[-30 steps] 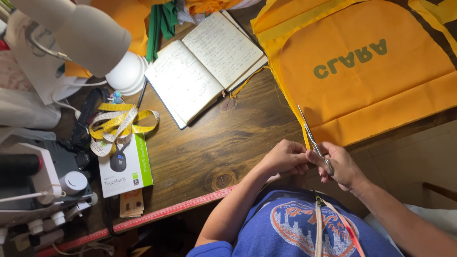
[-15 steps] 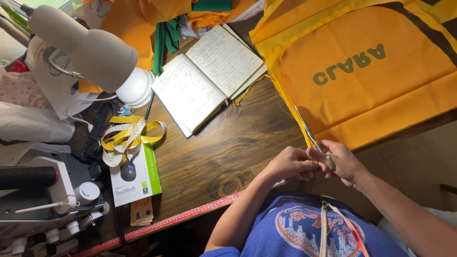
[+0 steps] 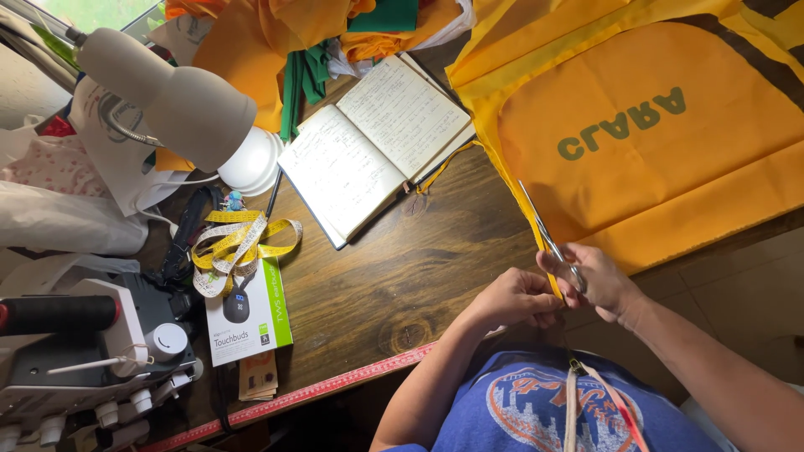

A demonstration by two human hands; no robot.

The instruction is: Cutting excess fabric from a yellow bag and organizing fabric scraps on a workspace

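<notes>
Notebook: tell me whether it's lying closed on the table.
No: the notebook lies open on the wooden table, both handwritten pages facing up, beside the white lamp.

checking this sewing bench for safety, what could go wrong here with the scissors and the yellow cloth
The scissors sit in the right hand with the left hand close by at the yellow fabric edge, so a slip could nick a finger. The blades point toward the orange panel; a stray snip might cut it. The open notebook lies against the fabric and could get dragged if the cloth is pulled.
</notes>
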